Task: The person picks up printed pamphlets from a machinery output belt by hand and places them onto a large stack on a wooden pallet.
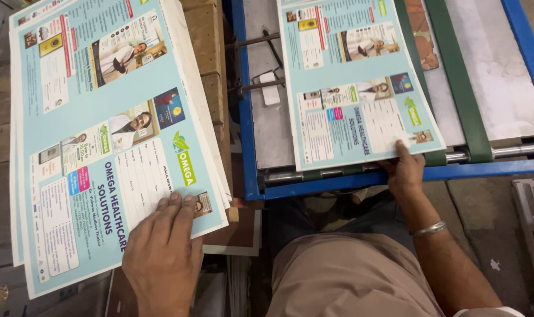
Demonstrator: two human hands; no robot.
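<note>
My left hand (pixel 161 249) lies flat, fingers together, on the near corner of the top light-blue printed sheet (pixel 97 135) of a thick stack at the left. My right hand (pixel 404 170), a metal bangle on its wrist, pinches the near edge of a single matching printed sheet (pixel 355 82). That sheet lies on the grey bed of a blue-framed machine (pixel 249 141), over the rollers at its near end.
A green belt (pixel 460 88) runs along the machine bed to the right of the sheet. A metal roller (pixel 513 150) crosses the near end. Wooden blocks (pixel 211 88) sit between the stack and the machine. White paper piles (pixel 533 217) lie at the right edge.
</note>
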